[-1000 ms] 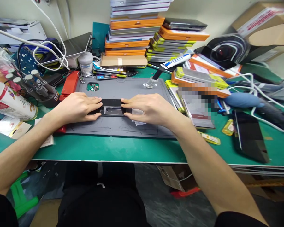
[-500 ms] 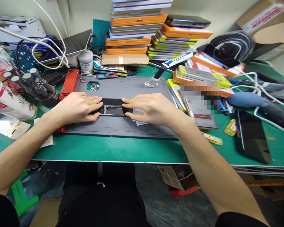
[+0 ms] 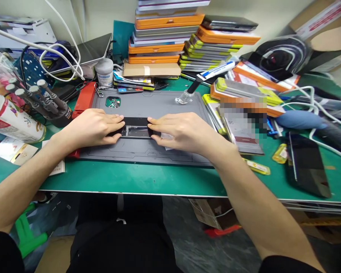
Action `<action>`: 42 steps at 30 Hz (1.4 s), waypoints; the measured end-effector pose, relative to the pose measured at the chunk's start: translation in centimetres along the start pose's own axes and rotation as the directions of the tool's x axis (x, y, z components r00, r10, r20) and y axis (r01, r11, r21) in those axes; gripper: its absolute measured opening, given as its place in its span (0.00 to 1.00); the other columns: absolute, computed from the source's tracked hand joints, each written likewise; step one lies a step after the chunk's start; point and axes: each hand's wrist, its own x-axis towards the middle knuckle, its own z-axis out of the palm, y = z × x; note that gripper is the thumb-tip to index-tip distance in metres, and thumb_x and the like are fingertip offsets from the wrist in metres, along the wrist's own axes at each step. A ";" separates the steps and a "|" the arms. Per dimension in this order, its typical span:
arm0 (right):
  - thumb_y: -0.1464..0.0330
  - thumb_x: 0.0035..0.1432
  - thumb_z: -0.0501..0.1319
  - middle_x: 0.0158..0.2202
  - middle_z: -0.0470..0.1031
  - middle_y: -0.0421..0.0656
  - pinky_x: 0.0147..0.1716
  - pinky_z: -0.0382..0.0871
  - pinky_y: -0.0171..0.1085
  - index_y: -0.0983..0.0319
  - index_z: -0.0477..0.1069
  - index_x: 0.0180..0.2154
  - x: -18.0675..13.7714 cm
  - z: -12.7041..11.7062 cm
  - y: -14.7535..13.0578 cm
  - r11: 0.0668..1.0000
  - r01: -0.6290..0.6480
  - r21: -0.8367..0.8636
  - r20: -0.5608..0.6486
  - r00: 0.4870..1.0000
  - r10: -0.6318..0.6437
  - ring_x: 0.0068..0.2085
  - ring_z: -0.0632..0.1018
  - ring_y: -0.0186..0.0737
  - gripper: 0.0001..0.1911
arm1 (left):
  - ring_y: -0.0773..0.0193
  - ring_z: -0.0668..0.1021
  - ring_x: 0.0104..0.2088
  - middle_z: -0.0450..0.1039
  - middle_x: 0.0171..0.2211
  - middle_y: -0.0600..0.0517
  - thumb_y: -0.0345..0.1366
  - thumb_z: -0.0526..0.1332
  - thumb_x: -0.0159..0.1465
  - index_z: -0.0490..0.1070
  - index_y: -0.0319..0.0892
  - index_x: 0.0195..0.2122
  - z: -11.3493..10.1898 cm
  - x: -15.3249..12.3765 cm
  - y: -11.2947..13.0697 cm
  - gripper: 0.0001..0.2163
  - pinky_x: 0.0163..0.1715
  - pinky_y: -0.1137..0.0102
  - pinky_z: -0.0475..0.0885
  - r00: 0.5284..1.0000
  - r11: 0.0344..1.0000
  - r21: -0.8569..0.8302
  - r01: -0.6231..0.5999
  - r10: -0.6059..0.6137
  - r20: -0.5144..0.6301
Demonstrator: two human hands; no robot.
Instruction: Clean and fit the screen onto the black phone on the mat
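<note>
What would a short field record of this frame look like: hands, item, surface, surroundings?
left hand: grips the left end of the flat black device
right hand: grips its right end
surface: grey mat on green table
behind: stack of cases, white jar
left side: screwdriver set
right side: dark phone lying flat

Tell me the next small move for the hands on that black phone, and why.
Probably slide the left hand and right hand inward, toward each other. Each lies flat over one end of the black phone on the grey mat; only its middle strip shows bare between them.
</note>
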 end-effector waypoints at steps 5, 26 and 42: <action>0.69 0.80 0.59 0.61 0.87 0.50 0.52 0.89 0.49 0.63 0.87 0.52 0.0 0.2 -0.3 0.991 0.055 -0.122 0.007 0.998 -0.055 0.52 0.91 0.54 0.16 | 0.48 0.90 0.58 0.86 0.61 0.43 0.45 0.58 0.81 0.84 0.42 0.65 0.1 0.1 0.1 0.21 0.51 0.57 0.85 1.000 1.000 0.014 -0.003 0.003 0.008; 0.70 0.80 0.58 0.62 0.86 0.52 0.54 0.89 0.52 0.63 0.88 0.54 0.0 0.1 -0.6 0.992 0.040 -0.118 0.042 0.998 -0.036 0.54 0.91 0.57 0.17 | 0.49 0.89 0.61 0.86 0.61 0.45 0.44 0.58 0.82 0.84 0.43 0.63 -0.4 0.3 0.2 0.19 0.52 0.58 0.86 0.999 0.999 0.044 -0.021 0.020 0.026; 0.69 0.81 0.58 0.62 0.87 0.52 0.53 0.89 0.50 0.64 0.87 0.56 -0.1 0.2 -0.7 0.987 0.049 -0.150 0.031 0.999 -0.045 0.53 0.91 0.55 0.18 | 0.49 0.88 0.63 0.85 0.62 0.43 0.41 0.57 0.81 0.84 0.43 0.63 -0.2 0.4 0.5 0.19 0.52 0.58 0.85 0.998 0.999 0.046 -0.012 0.009 0.061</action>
